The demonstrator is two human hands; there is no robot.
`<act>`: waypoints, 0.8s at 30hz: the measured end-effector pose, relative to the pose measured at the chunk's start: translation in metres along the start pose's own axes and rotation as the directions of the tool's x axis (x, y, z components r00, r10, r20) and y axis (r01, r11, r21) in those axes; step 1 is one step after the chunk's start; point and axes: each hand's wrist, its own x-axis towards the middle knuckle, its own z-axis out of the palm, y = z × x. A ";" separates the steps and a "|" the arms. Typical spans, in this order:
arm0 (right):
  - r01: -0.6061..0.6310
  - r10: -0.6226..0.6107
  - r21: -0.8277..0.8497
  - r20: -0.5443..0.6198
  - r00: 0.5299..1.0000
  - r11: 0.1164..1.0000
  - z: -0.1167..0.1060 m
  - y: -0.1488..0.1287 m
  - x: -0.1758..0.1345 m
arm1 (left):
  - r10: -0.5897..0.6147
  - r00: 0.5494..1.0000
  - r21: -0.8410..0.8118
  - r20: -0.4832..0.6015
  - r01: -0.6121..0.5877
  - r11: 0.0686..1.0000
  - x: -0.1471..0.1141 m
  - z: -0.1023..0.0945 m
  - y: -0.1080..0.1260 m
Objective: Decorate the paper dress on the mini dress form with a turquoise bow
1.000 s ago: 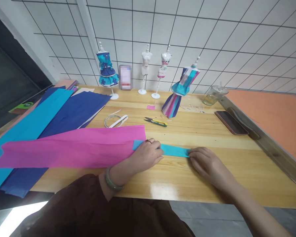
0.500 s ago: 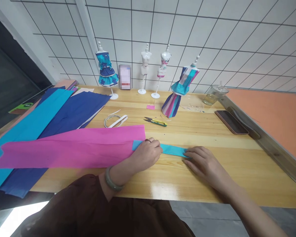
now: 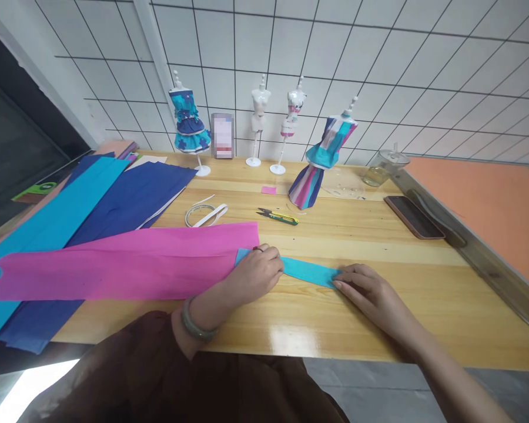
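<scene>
A narrow turquoise fabric strip runs across the tabletop between my two hands. My left hand lies curled over its left part, with the fingers bent down onto it. The strip's left end overlaps the right edge of a wide pink fabric piece. My right hand pinches the strip's right end between thumb and fingers, close to the table. Beyond my hands lie yellow-green thread snips and a roll of white tape.
Blue fabric and a long turquoise piece lie at left. Along the wall stand a dressed mini mannequin, two barer ones, and a striped-dress mannequin. A phone and a lidded cup are at right.
My right hand has shifted slightly right with the strip's end and now pinches it. The left hand has moved a little left; the strip between them shows slightly longer.
</scene>
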 end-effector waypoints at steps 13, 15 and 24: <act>0.146 -0.168 -0.215 -0.092 0.981 0.966 0.007 -0.009 0.000 | -0.035 0.999 -0.097 -0.007 0.034 0.995 0.004 -0.003 -0.002; 0.137 -0.157 -0.190 -0.091 0.983 0.972 0.007 -0.006 0.001 | -0.040 0.999 -0.107 -0.002 0.039 0.993 0.003 -0.004 -0.002; -0.037 0.037 -0.045 -0.004 0.999 0.998 0.001 -0.003 -0.001 | -0.103 0.994 -0.150 0.044 0.108 0.983 -0.007 -0.013 -0.013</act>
